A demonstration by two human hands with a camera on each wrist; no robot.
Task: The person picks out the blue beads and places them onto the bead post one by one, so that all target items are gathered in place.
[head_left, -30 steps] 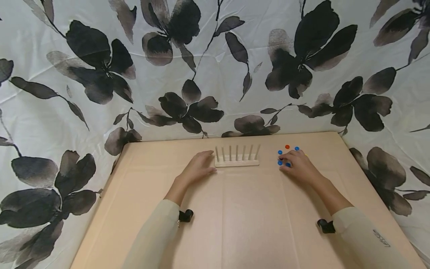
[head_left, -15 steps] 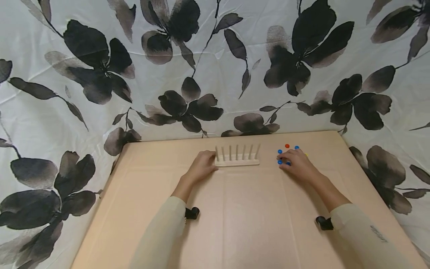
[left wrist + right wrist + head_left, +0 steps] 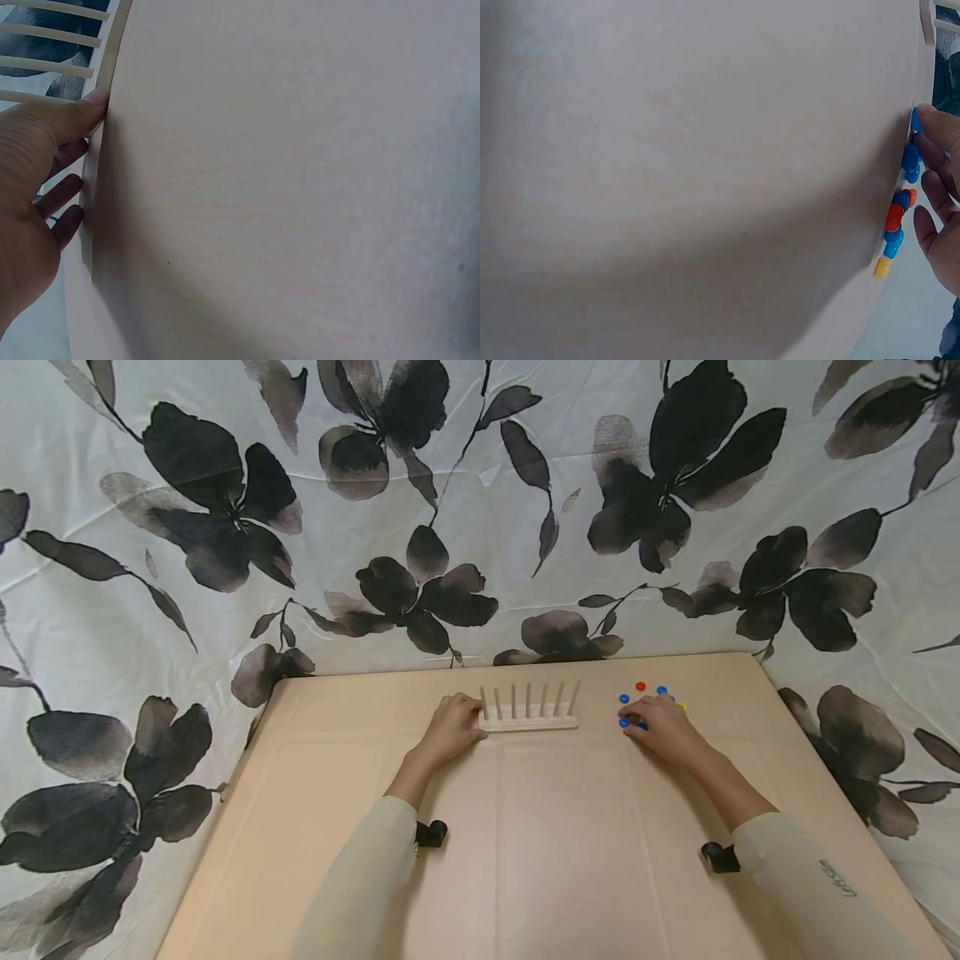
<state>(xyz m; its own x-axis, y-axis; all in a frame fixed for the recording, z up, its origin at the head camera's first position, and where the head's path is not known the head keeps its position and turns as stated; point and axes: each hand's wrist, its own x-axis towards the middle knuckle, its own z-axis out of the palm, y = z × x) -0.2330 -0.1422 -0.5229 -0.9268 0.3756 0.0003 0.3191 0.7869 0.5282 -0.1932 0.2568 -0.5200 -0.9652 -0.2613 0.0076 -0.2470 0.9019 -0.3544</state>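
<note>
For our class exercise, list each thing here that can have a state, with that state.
Wooden rack: upright, visible pegs bare
Left grip: holding the rack's left end
Right grip: at a blue bead; whether pinching, unclear
Other blue beads: loose on the table
Red bead: loose
Yellow bead: loose
Floral cloth: creased

Place: looks like a staged tabletop recording spot; home, lab or office, can't tell which
Backdrop: creased white sheet (image 3: 570,443), big dark-grey floral print, spans the head view behind the table and down both sides
Table: plain pale tan top (image 3: 570,843), far edge up against the sheet
Wrist cameras: small black units (image 3: 431,834), one by each cuff (image 3: 757,843)
Tabletop kit: wooden peg rack (image 3: 528,724), small coloured beads (image 3: 641,687)
Room beyond: hidden by the sheet
</note>
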